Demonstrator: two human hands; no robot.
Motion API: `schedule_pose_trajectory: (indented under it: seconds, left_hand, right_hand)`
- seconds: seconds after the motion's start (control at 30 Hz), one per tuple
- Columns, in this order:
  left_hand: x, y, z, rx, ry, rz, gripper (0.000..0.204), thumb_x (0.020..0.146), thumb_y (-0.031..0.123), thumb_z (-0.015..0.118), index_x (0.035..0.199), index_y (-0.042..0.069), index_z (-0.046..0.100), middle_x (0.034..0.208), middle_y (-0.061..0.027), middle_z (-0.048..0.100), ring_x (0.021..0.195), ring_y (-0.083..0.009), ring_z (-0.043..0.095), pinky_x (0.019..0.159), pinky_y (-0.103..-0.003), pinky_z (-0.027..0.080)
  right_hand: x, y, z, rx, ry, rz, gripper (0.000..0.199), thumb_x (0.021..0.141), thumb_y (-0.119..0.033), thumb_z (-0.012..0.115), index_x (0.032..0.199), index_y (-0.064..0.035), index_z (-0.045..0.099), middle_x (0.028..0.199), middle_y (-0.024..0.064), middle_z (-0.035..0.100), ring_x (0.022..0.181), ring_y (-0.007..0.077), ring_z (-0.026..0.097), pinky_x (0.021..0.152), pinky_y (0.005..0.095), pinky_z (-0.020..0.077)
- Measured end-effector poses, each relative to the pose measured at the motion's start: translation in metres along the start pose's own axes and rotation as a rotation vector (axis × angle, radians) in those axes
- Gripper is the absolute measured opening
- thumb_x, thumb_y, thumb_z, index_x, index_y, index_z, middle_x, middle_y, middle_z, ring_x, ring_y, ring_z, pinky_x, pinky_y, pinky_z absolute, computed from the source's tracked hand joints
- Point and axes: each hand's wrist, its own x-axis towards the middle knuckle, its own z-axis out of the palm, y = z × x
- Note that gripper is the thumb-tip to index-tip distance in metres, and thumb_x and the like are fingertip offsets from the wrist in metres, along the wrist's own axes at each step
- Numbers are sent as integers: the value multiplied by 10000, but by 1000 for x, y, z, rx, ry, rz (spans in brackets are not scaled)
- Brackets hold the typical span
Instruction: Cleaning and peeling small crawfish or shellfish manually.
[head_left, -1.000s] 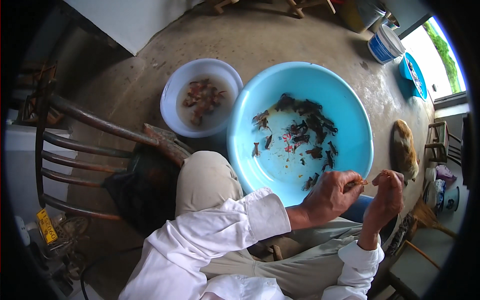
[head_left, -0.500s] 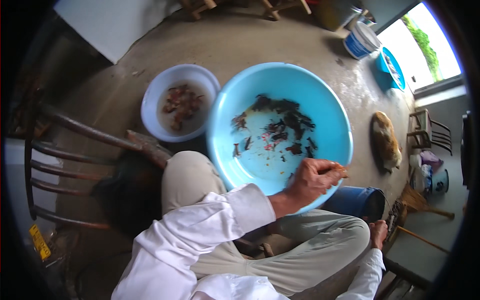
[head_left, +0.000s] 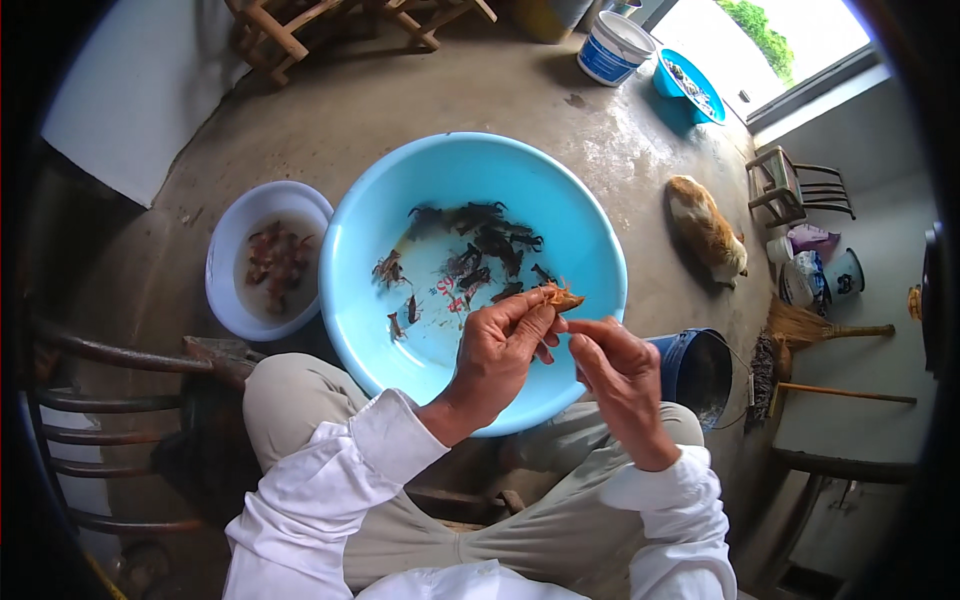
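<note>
We hold a reddish-brown crayfish [head_left: 566,299] in our left hand [head_left: 495,347], thumb and fingers clamped on it, above the near right part of a large light-blue basin [head_left: 585,255]. Our right hand [head_left: 624,375] is just beside it to the right, forefinger stretched toward the left fingertips and thumb close below; we cannot tell whether these fingers pinch anything. In the large basin we see dark crayfish [head_left: 495,243], most of them clustered in its far and middle parts. To its left stands a smaller pale lavender basin [head_left: 224,255] with reddish pieces [head_left: 278,258] inside. Right of the large basin is a blue bucket [head_left: 674,365], and beyond it a brown-and-white furry animal [head_left: 707,228] lies on the floor [head_left: 630,160]
</note>
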Motion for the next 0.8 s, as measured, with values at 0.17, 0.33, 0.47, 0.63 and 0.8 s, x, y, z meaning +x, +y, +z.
schedule_pose_trajectory:
  seconds: [0.17,0.33,0.47,0.63,0.8]
  left_hand:
    - [-2,3,6,230,60,122,284,1018,146,617,1254,-1,673,930,-14,668,781,-75,586,674,-235,519]
    - [0,2,3,540,118,355,269,956,62,665,1211,-24,683,942,-116,673,798,-190,666,689,-310,526]
    - [2,-1,5,695,123,479,279,935,52,680,1205,-17,689,938,-130,674,800,-234,677,682,-324,533]
    - [-1,-3,7,929,103,652,286,910,22,683,1187,-47,683,927,-161,674,801,-300,679,671,-378,549]
    - [2,-11,3,983,92,662,313,894,-12,697,1207,-21,687,936,-156,700,789,-274,681,670,-345,537]
  right_hand:
    - [14,21,22,504,64,88,133,973,-89,646,1040,-6,724,721,-24,582,631,51,496,565,223,382]
    - [20,16,27,769,78,191,154,970,-77,649,1075,24,701,779,3,614,615,68,486,543,237,370]
    - [22,20,23,842,44,233,172,969,-64,642,1098,42,683,792,22,624,610,79,505,540,243,388]
    - [18,18,19,856,59,266,170,950,-45,639,1088,46,678,756,18,604,564,81,496,504,238,389]
    - [18,20,20,848,50,299,172,938,-53,606,1055,42,688,725,13,583,511,72,467,459,232,371]
